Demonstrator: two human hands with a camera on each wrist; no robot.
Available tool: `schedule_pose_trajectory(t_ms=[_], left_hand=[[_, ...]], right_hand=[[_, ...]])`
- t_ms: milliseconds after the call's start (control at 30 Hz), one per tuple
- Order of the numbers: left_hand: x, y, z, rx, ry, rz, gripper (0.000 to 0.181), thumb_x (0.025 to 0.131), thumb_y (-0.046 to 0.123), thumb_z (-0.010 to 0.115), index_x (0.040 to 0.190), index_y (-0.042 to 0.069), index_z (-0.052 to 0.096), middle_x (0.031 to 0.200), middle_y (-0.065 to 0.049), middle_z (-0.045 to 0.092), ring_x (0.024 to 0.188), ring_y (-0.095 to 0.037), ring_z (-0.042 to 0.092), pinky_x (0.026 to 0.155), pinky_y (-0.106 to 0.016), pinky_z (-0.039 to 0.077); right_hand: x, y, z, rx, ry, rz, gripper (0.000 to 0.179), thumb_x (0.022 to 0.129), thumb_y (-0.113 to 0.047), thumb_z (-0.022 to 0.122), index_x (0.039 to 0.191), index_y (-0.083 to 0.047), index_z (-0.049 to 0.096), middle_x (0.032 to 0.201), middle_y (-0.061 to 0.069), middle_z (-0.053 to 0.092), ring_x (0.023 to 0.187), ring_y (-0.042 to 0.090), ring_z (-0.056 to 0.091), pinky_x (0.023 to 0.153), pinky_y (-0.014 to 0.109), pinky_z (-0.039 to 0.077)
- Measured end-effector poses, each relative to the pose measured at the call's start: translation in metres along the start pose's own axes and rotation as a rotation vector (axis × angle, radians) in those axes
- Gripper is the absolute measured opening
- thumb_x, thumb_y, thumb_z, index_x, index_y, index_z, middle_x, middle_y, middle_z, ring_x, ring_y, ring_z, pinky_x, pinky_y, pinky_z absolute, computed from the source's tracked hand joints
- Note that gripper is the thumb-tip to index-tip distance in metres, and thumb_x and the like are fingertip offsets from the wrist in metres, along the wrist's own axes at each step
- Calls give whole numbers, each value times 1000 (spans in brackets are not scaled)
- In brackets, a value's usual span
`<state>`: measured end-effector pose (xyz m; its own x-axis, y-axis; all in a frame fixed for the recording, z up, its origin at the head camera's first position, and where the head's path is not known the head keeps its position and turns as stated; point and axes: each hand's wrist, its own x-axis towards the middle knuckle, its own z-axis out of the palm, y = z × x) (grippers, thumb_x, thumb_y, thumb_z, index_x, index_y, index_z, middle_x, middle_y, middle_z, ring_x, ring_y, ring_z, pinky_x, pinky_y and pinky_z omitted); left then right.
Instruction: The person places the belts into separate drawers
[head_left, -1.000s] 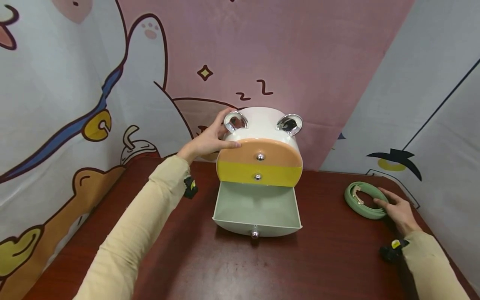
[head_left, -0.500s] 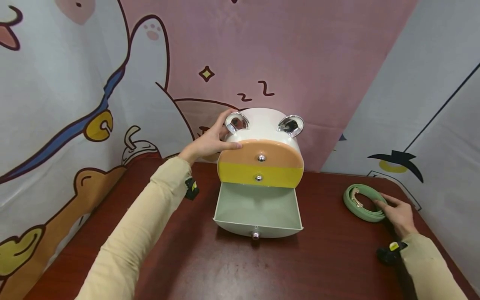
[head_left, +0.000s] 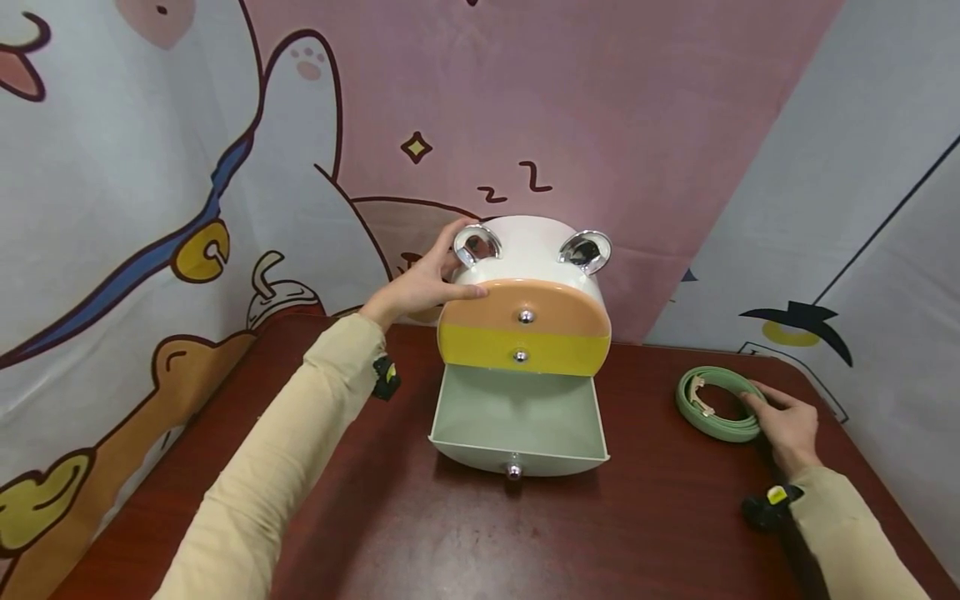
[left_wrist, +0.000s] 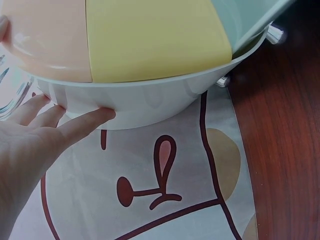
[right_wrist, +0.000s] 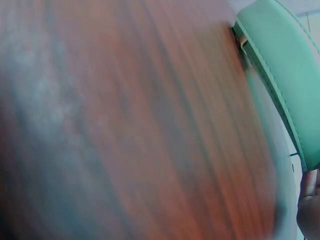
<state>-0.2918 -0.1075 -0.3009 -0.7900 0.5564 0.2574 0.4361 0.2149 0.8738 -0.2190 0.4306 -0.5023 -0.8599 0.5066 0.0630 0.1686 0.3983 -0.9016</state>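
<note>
A small desktop drawer cabinet with a white shell (head_left: 528, 242) and silver ear-like trims stands on the table. My left hand (head_left: 420, 283) holds its upper left corner, thumb on the orange top drawer (head_left: 480, 315). In the left wrist view, the fingers (left_wrist: 95, 119) of that hand spread along the white side wall. The sage green bottom drawer (head_left: 519, 465) is pulled out, with nothing inside it. At the right, my right hand (head_left: 789, 427) pinches a coiled green belt (head_left: 720, 427) by its near right side, thumb reaching inside the coil. The belt's gold buckle (head_left: 699, 398) faces up.
A yellow middle drawer (head_left: 487, 348) sits closed under the orange one. The dark red wooden table (head_left: 465, 542) extends in front. Behind it hangs a cartoon-printed cloth (head_left: 637, 125), close to the table's back and right edges.
My right hand has shifted slightly left with the belt in its grip. The left hand stays on the cabinet, and the drawer stands as far out as before.
</note>
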Motion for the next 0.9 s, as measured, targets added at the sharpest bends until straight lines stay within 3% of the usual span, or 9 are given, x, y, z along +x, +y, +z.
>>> schedule_pose_trajectory(t_ms=[467, 900], left_hand=[[-1, 0, 1, 6, 8, -18, 96, 85, 6, 75, 151, 29, 9, 146, -3, 38, 136, -22, 35, 108, -39, 28], [-1, 4, 1, 1, 2, -27, 98, 85, 4, 73, 153, 24, 6, 149, -9, 33, 138, -26, 31, 111, -41, 23]], right_hand=[[-3, -4, 2, 119, -18, -14, 39, 88, -24, 73, 123, -10, 67, 80, -32, 56, 82, -10, 50, 64, 7, 43], [-8, -13, 9, 123, -46, -29, 40, 89, -25, 71, 124, -6, 66, 80, -30, 57, 82, -9, 51, 63, 8, 43]])
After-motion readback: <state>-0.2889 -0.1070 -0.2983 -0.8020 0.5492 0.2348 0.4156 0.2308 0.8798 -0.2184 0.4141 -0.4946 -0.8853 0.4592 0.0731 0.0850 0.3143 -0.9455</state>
